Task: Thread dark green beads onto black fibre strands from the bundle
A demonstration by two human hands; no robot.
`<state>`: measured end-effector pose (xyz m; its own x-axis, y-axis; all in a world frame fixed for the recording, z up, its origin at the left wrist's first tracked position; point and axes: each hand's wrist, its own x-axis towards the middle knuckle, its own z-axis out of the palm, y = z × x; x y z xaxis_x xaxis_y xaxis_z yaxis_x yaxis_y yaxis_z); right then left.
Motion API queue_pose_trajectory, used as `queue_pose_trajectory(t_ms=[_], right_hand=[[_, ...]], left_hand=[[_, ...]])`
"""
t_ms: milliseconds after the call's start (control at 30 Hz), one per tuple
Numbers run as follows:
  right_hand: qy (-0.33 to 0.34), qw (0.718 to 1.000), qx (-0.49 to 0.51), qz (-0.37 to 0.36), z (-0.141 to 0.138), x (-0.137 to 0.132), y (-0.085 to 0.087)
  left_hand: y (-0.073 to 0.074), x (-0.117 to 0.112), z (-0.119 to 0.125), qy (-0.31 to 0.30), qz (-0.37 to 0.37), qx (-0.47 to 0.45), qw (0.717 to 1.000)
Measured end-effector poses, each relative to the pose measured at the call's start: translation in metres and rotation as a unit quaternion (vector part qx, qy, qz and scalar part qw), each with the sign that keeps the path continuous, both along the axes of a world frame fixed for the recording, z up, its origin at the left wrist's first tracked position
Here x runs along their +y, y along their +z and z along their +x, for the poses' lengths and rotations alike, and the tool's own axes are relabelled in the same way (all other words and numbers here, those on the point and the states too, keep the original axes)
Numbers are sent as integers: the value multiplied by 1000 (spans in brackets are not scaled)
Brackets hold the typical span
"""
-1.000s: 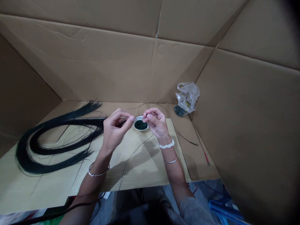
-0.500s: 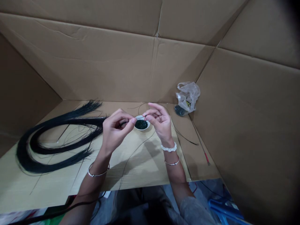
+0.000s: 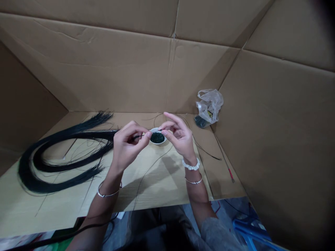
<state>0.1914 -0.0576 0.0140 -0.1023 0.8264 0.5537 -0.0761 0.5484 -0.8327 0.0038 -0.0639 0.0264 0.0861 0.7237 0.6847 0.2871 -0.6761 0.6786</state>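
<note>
Left hand (image 3: 128, 142) and right hand (image 3: 181, 140) pinch a thin dark strand (image 3: 156, 131) near a white bowl (image 3: 158, 143); dark fiber bundles (image 3: 26, 170) curve toward the tabletop's (image 3: 157, 190) left edge.

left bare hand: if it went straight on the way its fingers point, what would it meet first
Probably the bare right hand, whose fingertips face it across a short gap spanned by a thin dark strand; the round white bowl seems lower, though depth is unclear.

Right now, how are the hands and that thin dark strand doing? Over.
Left hand and right hand both pinching. Thin dark strand stretched between them. White bowl of dark bits behind it in view. Nothing visibly blocking either hand.
</note>
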Motion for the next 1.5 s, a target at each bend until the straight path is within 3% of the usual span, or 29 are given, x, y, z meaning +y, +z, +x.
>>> queue_pose_trajectory(t_ms=[500,700,1000,1500], right_hand=[[-16,994,-83,63,8,-1,2],[-65,972,-183,131,13,-5,5],[-59,942,-243,225,16,-9,12],[-89,926,-291,221,19,-11,9]], left_hand=[[-1,1,-3,-17,-1,19,1000],[1,0,-4,-12,6,35,999],[5,-5,-5,-4,13,68,998],[7,-6,-8,-1,17,103,995]])
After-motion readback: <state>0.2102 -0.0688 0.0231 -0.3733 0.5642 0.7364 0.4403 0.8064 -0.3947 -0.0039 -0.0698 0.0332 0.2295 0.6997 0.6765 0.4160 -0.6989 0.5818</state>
